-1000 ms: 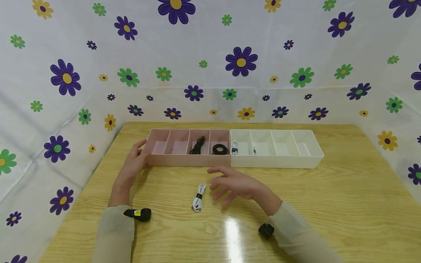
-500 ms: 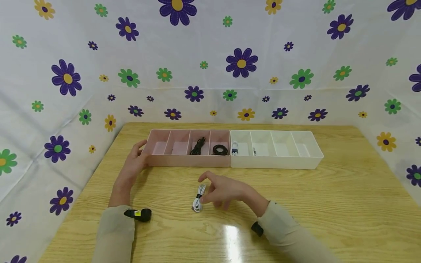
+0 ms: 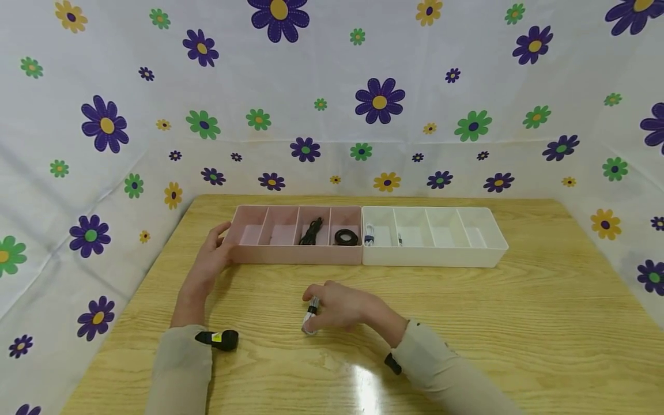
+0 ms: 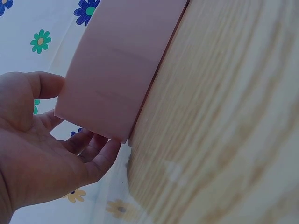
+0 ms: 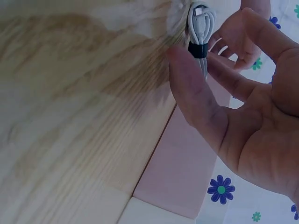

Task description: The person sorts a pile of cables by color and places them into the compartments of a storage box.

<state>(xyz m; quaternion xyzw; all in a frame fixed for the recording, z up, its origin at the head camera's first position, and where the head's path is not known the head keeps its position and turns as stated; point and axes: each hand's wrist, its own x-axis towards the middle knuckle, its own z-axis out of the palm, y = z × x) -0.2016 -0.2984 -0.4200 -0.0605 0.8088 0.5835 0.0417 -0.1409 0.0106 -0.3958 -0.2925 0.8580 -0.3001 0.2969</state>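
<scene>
In the head view my left hand (image 3: 211,259) holds the left end of a pink divided box (image 3: 295,255). In the left wrist view its thumb lies at one edge of the box and curled fingertips touch the end wall. My right hand (image 3: 339,306) is low over the table, its thumb and fingers curled round a white cable (image 5: 201,28). That cable is folded into a bundle with a black strap (image 5: 198,50) round its middle. In the right wrist view the thumb (image 5: 191,88) covers its lower part. Contact on the far side is hidden.
A white divided box (image 3: 430,257) adjoins the pink one's right end. Two black cables, one bundled (image 3: 312,231) and one coiled (image 3: 346,237), lie in the pink box. A strapped white cable (image 3: 369,235) and a small item (image 3: 400,240) lie in the white box.
My right hand has moved left and down onto the white cable, its spread fingers closing in round it. The left hand stays at the pink box.
</scene>
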